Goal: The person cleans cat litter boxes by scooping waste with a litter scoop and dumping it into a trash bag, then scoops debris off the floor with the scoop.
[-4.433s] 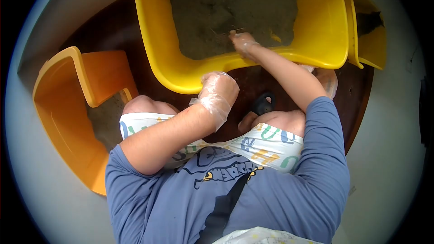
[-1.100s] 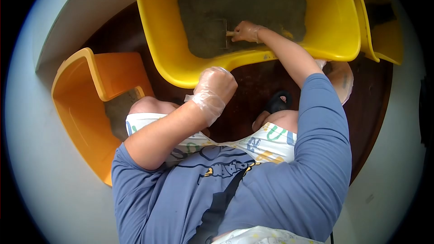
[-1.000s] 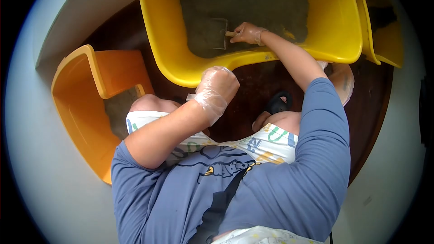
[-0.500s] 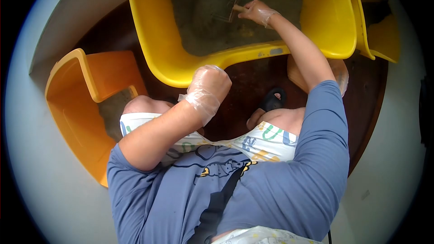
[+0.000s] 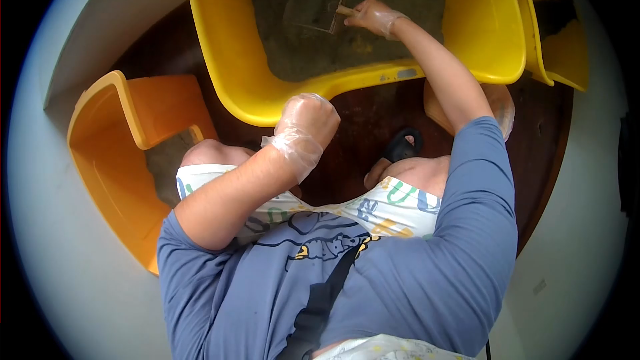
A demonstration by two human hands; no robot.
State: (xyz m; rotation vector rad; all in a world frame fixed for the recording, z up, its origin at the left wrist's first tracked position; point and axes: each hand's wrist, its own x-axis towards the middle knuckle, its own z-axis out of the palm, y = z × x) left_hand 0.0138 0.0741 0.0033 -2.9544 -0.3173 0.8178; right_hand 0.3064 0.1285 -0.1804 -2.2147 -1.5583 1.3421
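My right hand (image 5: 375, 19), in a thin clear plastic glove, is closed on the short wooden handle of a square, see-through scoop (image 5: 315, 8), possibly mesh. The scoop's flat face shows over the grey sand-like material (image 5: 293, 53) inside a big yellow tub (image 5: 230, 47). Whether it touches that material I cannot tell. My left hand (image 5: 307, 121), also gloved, is a fist by the tub's near rim, its back facing up. The inside of that fist is hidden, and so is whether it touches the rim.
An orange open-fronted bin (image 5: 110, 140) with grey material in it stands at the left. Another yellow tub (image 5: 567, 60) is at the right, behind a tan container (image 5: 437, 110) partly hidden by my right arm. A sandalled foot (image 5: 403, 145) rests on the dark red floor.
The scoop has shifted left and turned so its square face shows more fully. My right hand has moved slightly left and up. My left hand stays almost still.
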